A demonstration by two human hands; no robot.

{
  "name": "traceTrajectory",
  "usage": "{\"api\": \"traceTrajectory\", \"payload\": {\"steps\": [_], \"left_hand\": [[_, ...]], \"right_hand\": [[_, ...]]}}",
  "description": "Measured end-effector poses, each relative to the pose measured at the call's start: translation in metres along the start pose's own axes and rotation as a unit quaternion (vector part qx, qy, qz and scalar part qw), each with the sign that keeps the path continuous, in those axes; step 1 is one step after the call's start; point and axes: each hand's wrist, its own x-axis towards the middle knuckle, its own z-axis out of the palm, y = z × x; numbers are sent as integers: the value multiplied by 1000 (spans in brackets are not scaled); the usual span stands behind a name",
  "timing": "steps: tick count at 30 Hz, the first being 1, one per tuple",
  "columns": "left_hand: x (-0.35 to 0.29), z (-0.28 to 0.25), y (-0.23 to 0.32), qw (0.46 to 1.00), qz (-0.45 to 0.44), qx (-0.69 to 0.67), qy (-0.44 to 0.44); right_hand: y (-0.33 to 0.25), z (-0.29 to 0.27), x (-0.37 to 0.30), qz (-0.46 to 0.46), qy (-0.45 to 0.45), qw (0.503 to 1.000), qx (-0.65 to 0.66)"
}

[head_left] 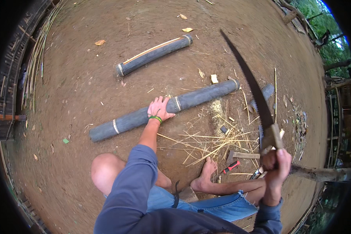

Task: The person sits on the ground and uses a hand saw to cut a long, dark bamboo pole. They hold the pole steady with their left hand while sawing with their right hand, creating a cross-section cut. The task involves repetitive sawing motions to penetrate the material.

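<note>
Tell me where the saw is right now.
In the head view, the saw is on the right, gripped in the right hand, its blade slanting past the long bamboo pole's right end.

Across the dirt ground I see a dark tube with a pale strip at upper centre, a yellow leaf near its right end. Right of lower centre I see thin split sticks, a wooden-handled tool and a red-handled one. Greenery shows at my upper right.
</note>
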Motion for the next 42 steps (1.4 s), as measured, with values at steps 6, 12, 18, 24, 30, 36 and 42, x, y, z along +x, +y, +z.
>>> {"api": "traceTrajectory", "payload": {"steps": [6,12,18,24,30,36,42], "left_hand": [[-11,3,17,999,47,19,12],[-12,11,9,990,114,57,55],[-11,15,11,992,98,43,67],[-5,4,18,998,46,50,20],[1,-5,25,997,28,63,-19],[-6,2,26,996,41,80,7],[-9,7,20,996,50,69,33]], "right_hand": [[11,-25,4,-100,98,985,97],[16,-13,13,-99,116,975,163],[12,-17,7,-119,125,973,156],[11,-26,4,-123,130,968,176],[3,-34,0,-99,124,970,184],[6,-37,-6,-77,120,973,180],[10,-31,-3,-55,109,980,156]]}}
